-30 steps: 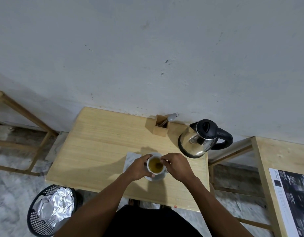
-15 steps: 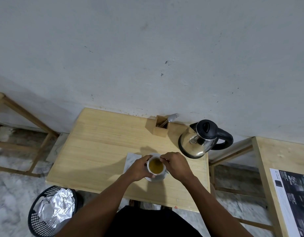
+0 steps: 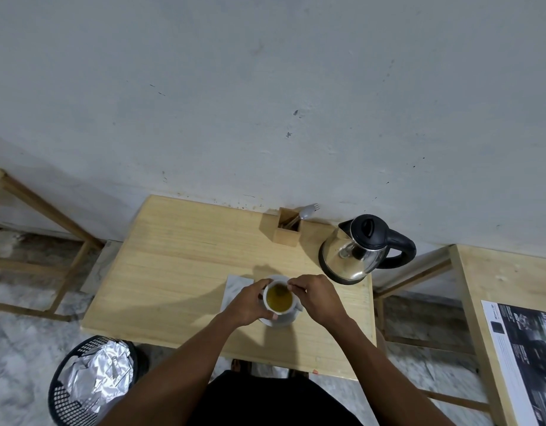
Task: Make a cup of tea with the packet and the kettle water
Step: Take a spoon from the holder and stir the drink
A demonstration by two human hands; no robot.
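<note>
A white cup (image 3: 278, 300) of yellow-green tea stands on a white saucer (image 3: 284, 321) near the front of the wooden table (image 3: 179, 256). My left hand (image 3: 250, 302) wraps the cup's left side. My right hand (image 3: 316, 298) is pinched at the cup's right rim on a thin handle, seemingly a spoon, whose dark end sits in the tea at the upper left. The steel kettle (image 3: 354, 253), with its black lid down, stands behind and to the right of the cup, apart from it. No packet is visible.
A white mat (image 3: 234, 287) lies under the saucer's left side. A wooden holder (image 3: 287, 230) with a fork stands by the wall. A black bin (image 3: 90, 382) with foil sits on the floor at the left. A second table (image 3: 505, 278) at the right carries a printed box (image 3: 526, 348).
The dark end in the tea has shifted from the cup's right side to its upper left as my right hand moved slightly. My left hand stays on the cup.
</note>
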